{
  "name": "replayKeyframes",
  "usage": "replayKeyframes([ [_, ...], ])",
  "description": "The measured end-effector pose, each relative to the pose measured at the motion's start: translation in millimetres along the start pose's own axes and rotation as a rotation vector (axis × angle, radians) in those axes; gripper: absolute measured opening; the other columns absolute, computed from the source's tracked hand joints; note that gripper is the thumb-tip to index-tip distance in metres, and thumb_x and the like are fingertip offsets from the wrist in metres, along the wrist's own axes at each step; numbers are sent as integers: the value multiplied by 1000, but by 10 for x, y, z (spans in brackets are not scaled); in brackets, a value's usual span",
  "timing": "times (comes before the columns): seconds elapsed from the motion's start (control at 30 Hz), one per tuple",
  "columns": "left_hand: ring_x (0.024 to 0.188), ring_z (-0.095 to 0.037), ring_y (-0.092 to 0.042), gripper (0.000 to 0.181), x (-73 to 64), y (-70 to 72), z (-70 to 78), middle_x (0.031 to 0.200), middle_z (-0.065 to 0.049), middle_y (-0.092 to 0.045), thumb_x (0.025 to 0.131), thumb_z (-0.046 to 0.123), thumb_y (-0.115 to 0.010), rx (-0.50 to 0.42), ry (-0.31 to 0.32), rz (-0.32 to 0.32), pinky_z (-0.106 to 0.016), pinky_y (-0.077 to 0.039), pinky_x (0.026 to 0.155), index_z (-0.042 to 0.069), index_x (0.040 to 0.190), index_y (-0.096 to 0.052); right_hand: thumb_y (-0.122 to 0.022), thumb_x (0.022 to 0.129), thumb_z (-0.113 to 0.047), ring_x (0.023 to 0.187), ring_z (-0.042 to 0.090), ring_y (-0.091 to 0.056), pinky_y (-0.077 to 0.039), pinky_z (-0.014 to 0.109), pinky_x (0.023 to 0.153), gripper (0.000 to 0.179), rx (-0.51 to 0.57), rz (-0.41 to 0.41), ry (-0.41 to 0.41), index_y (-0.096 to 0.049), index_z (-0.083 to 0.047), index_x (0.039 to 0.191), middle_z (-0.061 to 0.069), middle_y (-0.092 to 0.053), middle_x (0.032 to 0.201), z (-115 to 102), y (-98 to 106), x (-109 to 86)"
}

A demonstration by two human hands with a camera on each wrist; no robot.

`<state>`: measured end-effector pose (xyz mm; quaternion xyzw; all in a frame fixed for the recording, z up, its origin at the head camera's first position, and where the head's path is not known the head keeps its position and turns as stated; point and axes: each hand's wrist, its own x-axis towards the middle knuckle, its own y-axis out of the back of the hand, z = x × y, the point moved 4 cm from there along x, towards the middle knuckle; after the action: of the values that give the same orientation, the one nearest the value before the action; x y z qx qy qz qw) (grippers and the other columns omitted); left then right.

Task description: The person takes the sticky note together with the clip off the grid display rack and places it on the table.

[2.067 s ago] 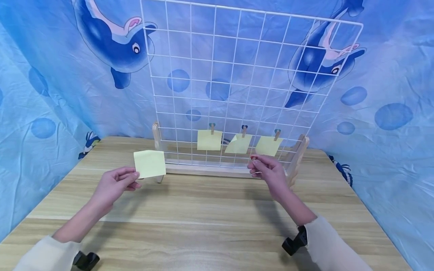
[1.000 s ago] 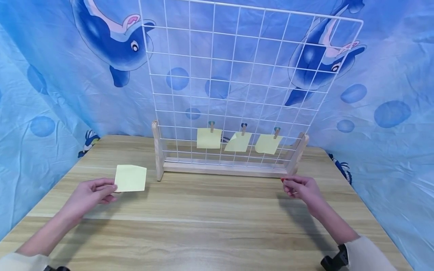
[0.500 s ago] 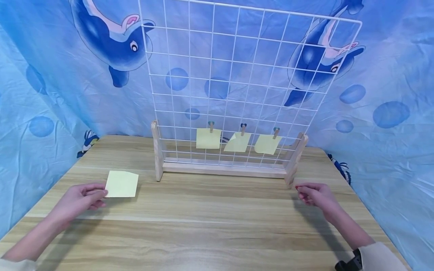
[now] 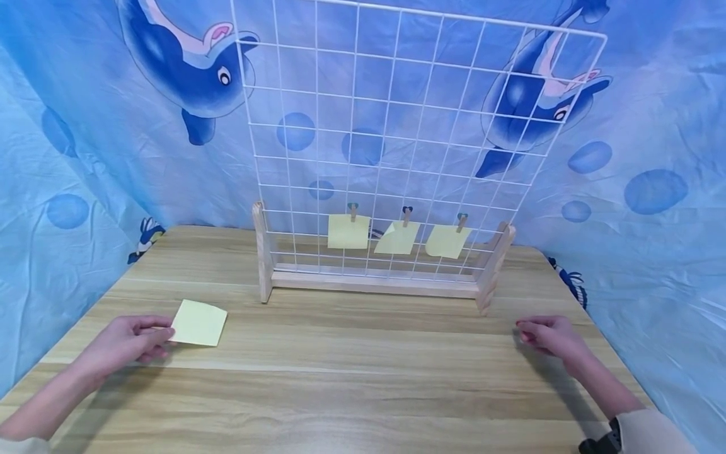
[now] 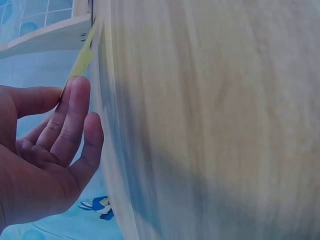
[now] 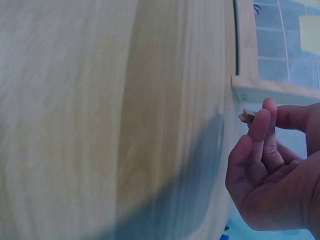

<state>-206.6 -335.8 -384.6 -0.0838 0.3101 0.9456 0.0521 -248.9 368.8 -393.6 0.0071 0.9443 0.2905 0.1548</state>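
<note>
My left hand (image 4: 127,343) pinches a pale yellow sticky note (image 4: 200,323) by its near left edge, low over the left side of the table. In the left wrist view the note (image 5: 82,60) shows nearly edge-on between thumb and fingers. At the table's right side, my right hand (image 4: 553,340) pinches a small wooden clothespin (image 6: 247,116); its wooden tip sticks out past the fingertips, and the rest is hidden. A red bit shows at those fingertips in the head view. Three yellow notes (image 4: 348,232) hang from a white wire grid (image 4: 391,135), each under a wooden clothespin (image 4: 407,216) with a heart.
The grid stands upright in a wooden stand (image 4: 374,284) at the back of the wood-grain table (image 4: 351,372). A blue curtain (image 4: 652,126) with dolphins surrounds the table behind and at both sides.
Both hands have drawn back from the grid and spread apart, the left with its note moving left and nearer, the right moving right and nearer. The note now tilts flatter. The hanging notes stay put.
</note>
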Motion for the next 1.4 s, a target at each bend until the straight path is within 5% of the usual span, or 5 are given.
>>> replayKeyframes([
  [0.57, 70, -17, -66, 57, 21, -59, -43, 89, -14, -68, 90, 25, -53, 77, 34, -12, -28, -52, 55, -19, 123, -37, -57, 85, -29, 66, 12, -57, -49, 30, 54, 47, -51, 64, -41, -54, 6, 115, -2, -62, 71, 153, 13, 26],
  [0.93, 59, -9, -61, 50, 0, 16, 17, 74, 4, -67, 90, 40, -47, 401, -2, 99, -22, -38, 50, -4, 112, -57, -57, 85, -32, 66, 12, -57, -48, 29, 53, 49, -62, 86, -20, -54, 6, 115, -3, -63, 72, 188, -7, 42],
  [1.4, 57, -10, -58, 50, -16, 62, 117, 72, 4, -66, 92, 41, -43, 424, -39, 132, -21, -35, 53, -3, 112, -57, -52, 88, -38, 68, 10, -58, -50, 29, 58, 56, 0, 68, -45, -46, 5, 123, -3, -62, 75, 82, -40, -3],
])
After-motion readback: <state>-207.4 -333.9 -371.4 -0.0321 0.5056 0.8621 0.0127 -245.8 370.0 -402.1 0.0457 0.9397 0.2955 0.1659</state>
